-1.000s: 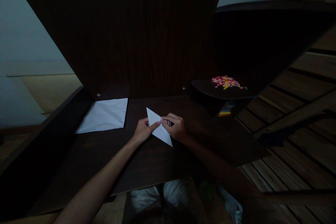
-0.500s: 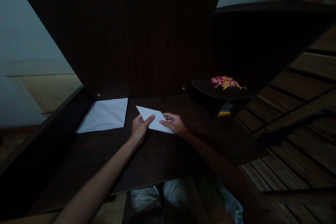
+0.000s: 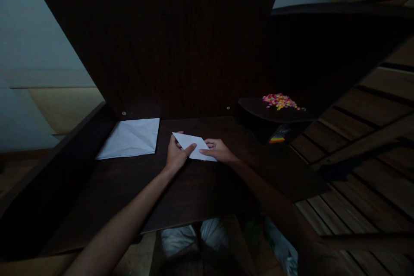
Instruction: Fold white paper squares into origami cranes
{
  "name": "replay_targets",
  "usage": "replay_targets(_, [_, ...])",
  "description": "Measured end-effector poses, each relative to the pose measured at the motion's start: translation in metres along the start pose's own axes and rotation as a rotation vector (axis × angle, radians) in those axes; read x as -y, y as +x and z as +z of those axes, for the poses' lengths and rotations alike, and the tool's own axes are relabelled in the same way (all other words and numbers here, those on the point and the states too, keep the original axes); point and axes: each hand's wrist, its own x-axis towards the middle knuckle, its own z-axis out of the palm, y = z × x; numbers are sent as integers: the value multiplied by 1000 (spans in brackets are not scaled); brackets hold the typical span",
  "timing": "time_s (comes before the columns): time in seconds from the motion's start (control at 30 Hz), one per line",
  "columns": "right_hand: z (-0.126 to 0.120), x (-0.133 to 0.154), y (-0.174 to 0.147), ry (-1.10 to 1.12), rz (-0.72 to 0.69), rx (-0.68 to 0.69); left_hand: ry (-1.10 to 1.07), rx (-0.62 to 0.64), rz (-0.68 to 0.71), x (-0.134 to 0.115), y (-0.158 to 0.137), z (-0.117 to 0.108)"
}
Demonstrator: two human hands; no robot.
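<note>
A folded piece of white paper (image 3: 193,140), shaped like a slanted four-sided figure, is held above the dark desk by both hands. My left hand (image 3: 177,153) grips its left part, thumb on top and fingers behind. On the right part, the thumb of my right hand (image 3: 220,152) presses the upper face while the other fingers curl at the back edge. The fingers beneath the paper are mostly hidden. To the left of my left hand lie creased white paper sheets (image 3: 132,139), flat on the desk.
The dark wooden desk (image 3: 194,198) has a raised side board (image 3: 64,151) at the left and a tall back panel (image 3: 181,43). A small rounded shelf (image 3: 252,108) at the right bears a heap of colourful small pieces (image 3: 280,101). Under it sits a yellow-edged item (image 3: 277,139).
The folded paper and both hands sit slightly further right in view. My left thumb has slid a little along the paper, and its fingers reach further behind it. The view has shifted slightly.
</note>
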Motion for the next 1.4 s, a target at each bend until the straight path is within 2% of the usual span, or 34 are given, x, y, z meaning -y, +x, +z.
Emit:
replay_targets(0.17, [-10,2,-1,-52,42,15,-17,-28,2,7,14,-11])
replay_targets(0.23, [-15,2,-1,-97,71,17,151,-74,91,6,22,-23])
replay_targets(0.27, [-17,2,0,-124,85,25,298,-63,190,5,24,-29])
replay_targets(0.37, [-22,-2,2,-211,112,50,663,77,500,-1,25,-39])
replay_targets(0.47, [-23,-5,4,-355,78,47,805,335,644,-3,19,-35])
replay_targets(0.53, [-22,-5,4,-512,-15,21,855,476,686,-1,15,-30])
replay_targets(0.63, [-21,-3,3,-787,-206,-47,923,562,692,5,11,-24])
replay_targets(0.73, [-20,-2,3,-930,-326,-117,953,553,683,7,10,-25])
replay_targets(0.9, [-19,-5,4,-834,-293,-116,979,554,703,5,8,-25])
replay_targets(1.0, [-16,-7,4,-865,-275,-120,1040,580,724,5,5,-23])
replay_targets(1.17, [-10,-13,5,-1041,-364,-150,1014,588,676,10,4,-21])
replay_targets(1.4, [-14,-21,10,-1009,-442,-176,907,563,576,14,5,-18])
